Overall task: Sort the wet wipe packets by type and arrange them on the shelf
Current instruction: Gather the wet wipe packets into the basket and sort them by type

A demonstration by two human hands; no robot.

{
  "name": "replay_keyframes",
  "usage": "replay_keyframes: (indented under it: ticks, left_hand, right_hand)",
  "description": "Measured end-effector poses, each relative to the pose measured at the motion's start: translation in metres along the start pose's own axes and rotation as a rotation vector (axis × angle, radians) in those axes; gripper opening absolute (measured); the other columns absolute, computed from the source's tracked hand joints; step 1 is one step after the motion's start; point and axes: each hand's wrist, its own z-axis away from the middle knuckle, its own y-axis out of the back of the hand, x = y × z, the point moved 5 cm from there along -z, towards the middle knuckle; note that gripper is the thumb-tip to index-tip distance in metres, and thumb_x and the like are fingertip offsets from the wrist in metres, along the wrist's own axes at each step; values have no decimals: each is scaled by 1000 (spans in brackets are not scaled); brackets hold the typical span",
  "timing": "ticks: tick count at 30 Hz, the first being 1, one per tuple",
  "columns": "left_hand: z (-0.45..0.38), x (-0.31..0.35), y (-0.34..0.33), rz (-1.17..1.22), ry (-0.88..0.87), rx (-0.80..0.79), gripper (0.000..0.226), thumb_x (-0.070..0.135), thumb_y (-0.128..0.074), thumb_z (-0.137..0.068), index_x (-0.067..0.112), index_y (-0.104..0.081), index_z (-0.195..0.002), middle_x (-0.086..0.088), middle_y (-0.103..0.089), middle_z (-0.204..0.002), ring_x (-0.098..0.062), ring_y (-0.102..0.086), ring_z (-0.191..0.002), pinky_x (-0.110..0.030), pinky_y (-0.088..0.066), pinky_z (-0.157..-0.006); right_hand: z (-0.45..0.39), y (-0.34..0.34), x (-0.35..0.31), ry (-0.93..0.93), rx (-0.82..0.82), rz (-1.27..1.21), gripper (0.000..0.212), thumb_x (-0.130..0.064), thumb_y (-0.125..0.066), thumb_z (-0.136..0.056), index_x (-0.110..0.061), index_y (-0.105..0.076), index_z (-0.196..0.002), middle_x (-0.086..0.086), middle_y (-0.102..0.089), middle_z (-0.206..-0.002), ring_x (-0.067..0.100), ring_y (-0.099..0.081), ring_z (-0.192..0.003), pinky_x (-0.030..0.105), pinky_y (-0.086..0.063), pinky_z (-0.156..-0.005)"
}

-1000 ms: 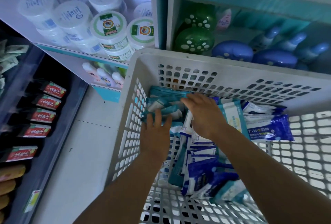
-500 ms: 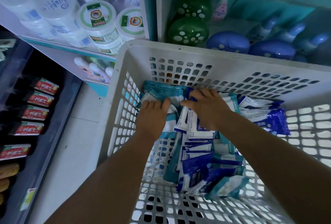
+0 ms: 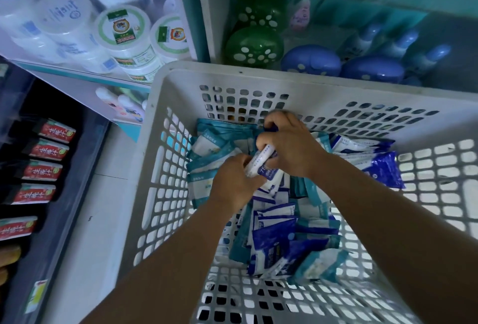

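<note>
We are early in the job, as far as we can judge: the packets lie mixed in the white basket point(image 3: 258, 75), and none shows on a shelf. Teal packets point(image 3: 217, 142) bunch toward ten o'clock of the basket floor, dark blue packets point(image 3: 274, 243) heap toward six o'clock, and a blue packet point(image 3: 385, 168) rests against the wall at three o'clock. That looks like a rough split by colour, though we cannot call it finished sorting (teal and blue overlap in the middle). Lifting the groups out and lining them up on the shelf is all left to do.

Our right hand point(image 3: 289, 145), near the centre at about twelve o'clock, has its fingers curled round the upper end of a small stack of white-and-blue packets point(image 3: 261, 162), clamped on it. Our left hand point(image 3: 232, 181), just at seven o'clock of the right, is curled too and grips the lower end of the same stack, so both hands meet on it. How many packets the stack holds we cannot tell.

Beyond the basket, green bottles point(image 3: 254, 46) and blue bottles point(image 3: 310, 61) stand at twelve o'clock, white tubs point(image 3: 124, 31) at ten.
</note>
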Motion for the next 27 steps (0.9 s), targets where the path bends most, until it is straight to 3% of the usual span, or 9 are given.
replay_keyframes:
  ticks: [3,6,9,12,14,17,21,24,27]
  left_hand:
    - [-2,5,5,-5,60,31,19,19,-66,-83,10,-63,-100,0,-57,-72,-10,-50,-57,-18,-36,-45]
    - [-1,5,11,42,117,0,21,13,-60,-87,12,-61,-108,2,-61,-77,-7,-55,-59,-13,-39,-43]
    - [6,4,21,119,172,-25,26,13,-60,-89,16,-59,-115,0,-66,-89,-12,-64,-70,-19,-53,-55]
    - [14,2,28,200,227,-21,21,14,-60,-90,17,-59,-111,-6,-70,-100,-22,-68,-84,-41,-57,-80]
    - [20,5,29,258,236,-37,16,13,-59,-90,17,-61,-106,-6,-71,-99,-26,-69,-87,-49,-56,-83]
    - [25,18,24,315,202,-70,18,13,-59,-91,21,-60,-107,-2,-72,-97,-23,-70,-87,-51,-56,-83]
    - [28,45,2,339,126,-155,32,15,-67,-87,34,-53,-108,7,-69,-96,-12,-68,-84,-33,-58,-75]
    - [26,71,-17,184,13,-132,44,9,-71,-81,28,-53,-117,11,-66,-93,-5,-63,-76,-8,-47,-56]
    - [26,99,-39,-55,-114,-123,53,10,-65,-85,24,-46,-132,2,-64,-112,-15,-62,-87,-17,-47,-66]
  right_hand:
    - [5,4,1,-24,120,-187,33,-16,-78,-69,-18,-68,-100,7,-41,-123,25,-38,-119,40,-40,-99]
    - [13,8,6,-88,193,-350,61,-5,-75,-70,-19,-55,-125,5,-39,-130,23,-42,-119,34,-45,-97]
    - [27,12,6,-148,235,-417,81,-3,-73,-73,-22,-35,-142,0,-30,-144,23,-38,-129,37,-45,-102]
    - [43,6,11,-338,223,-599,85,-10,-71,-79,-27,-23,-147,2,-31,-148,21,-43,-129,38,-46,-101]
    - [51,1,15,-467,158,-833,80,-15,-69,-82,-28,-24,-146,4,-48,-140,21,-56,-116,38,-50,-95]
    - [63,10,21,-507,152,-972,57,-12,-65,-85,-23,-41,-135,-2,-62,-111,13,-61,-88,21,-50,-70]
    - [88,24,41,-591,312,-1030,48,-6,-64,-82,-22,-48,-124,-14,-57,-90,8,-57,-80,21,-46,-67]
    - [113,25,59,-703,373,-1035,53,-5,-67,-81,-21,-45,-126,-2,-61,-109,11,-58,-84,26,-49,-73]
    - [143,32,77,-701,452,-606,87,-6,-73,-76,-20,-24,-146,6,-29,-148,22,-44,-124,33,-45,-98]
